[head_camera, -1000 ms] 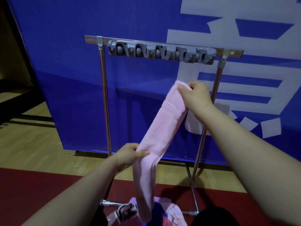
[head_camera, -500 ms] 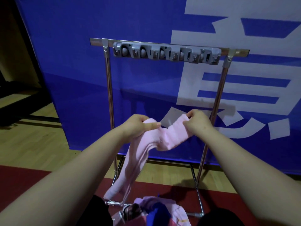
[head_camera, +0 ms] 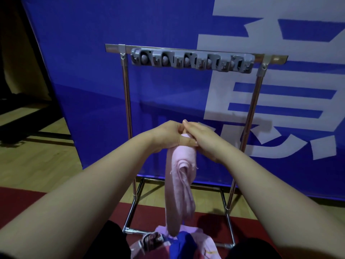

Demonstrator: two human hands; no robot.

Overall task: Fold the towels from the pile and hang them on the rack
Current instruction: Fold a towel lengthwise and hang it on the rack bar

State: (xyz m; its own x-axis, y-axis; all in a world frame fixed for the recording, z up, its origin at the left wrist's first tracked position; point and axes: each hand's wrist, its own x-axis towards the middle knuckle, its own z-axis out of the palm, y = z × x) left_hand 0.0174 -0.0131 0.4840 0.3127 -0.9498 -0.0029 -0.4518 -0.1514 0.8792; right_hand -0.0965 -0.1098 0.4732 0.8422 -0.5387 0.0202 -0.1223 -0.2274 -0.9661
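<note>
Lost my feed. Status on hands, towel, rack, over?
Left hand, right hand together, both gripping pink towel at top. Towel doubled, hanging, not yet on rack. Nothing blocking rack.

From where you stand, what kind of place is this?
Likely an indoor sports hall or event space, not a home: a wooden floor, a red mat, and a large blue banner with white characters behind the metal rack.

Fig. 1. My left hand (head_camera: 166, 135) and right hand (head_camera: 203, 139) meet at centre, gripping the top of the towel (head_camera: 180, 184), which hangs toward 6 o'clock, its end over the pile (head_camera: 186, 247). The rack (head_camera: 127, 109) stands behind, with its clip strip (head_camera: 192, 61) at 12 o'clock. A banner (head_camera: 84, 62) stands behind the rack.
</note>
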